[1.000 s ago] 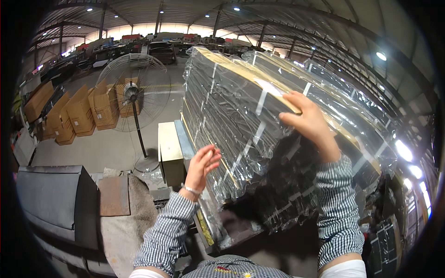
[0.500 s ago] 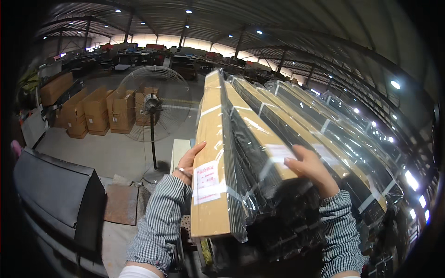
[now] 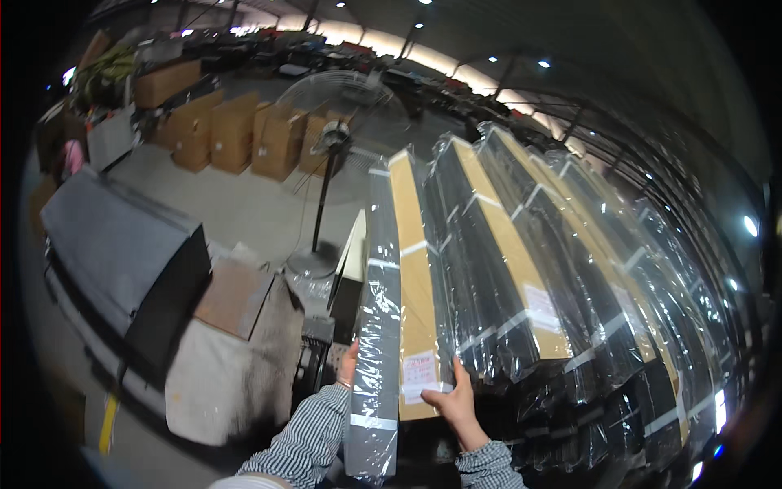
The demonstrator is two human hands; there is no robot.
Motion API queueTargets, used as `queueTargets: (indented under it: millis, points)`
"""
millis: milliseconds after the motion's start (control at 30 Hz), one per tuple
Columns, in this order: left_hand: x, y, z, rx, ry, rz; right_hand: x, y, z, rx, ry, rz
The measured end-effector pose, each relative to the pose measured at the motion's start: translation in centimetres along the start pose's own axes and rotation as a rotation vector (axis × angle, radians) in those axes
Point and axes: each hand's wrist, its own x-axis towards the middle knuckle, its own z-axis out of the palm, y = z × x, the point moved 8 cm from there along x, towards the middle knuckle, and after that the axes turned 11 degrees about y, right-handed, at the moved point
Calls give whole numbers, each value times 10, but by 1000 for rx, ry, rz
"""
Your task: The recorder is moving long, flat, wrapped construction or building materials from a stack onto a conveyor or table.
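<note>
I see the right hand point(image 3: 460, 405) grasping the near end of a long plastic-wrapped bundle point(image 3: 417, 310), left of the other wrapped bundles point(image 3: 503, 238), presumably to steady it, while the half-hidden left hand point(image 3: 349, 366) beside it has a grip I can't make out.

The hall is dim, lit by small ceiling lamps point(image 3: 749, 226) and a bright strip point(image 3: 436, 59) below the roof point(image 3: 619, 49). Glare streaks the plastic-wrapped packages point(image 3: 377, 306); shadow pools beneath them. Blur softens the pedestal fan point(image 3: 334, 134); fisheye bending ends in black rims.
</note>
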Motion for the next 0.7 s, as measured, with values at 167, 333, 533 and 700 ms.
queueTargets:
  millis: [167,333,533,700]
  points:
    - [-70,-81,-131,-197,274,-112,-82,45,34,-493,-218,-146]
    - [-130,-159,-183,-146,421,-219,-184,122,20,-666,-303,-122]
    - [-209,-237,-256,280,422,-522,-290,212,-40,-681,-455,-39]
    - [-267,-264,-237,839,517,-700,-333,224,-111,-629,-436,-77]
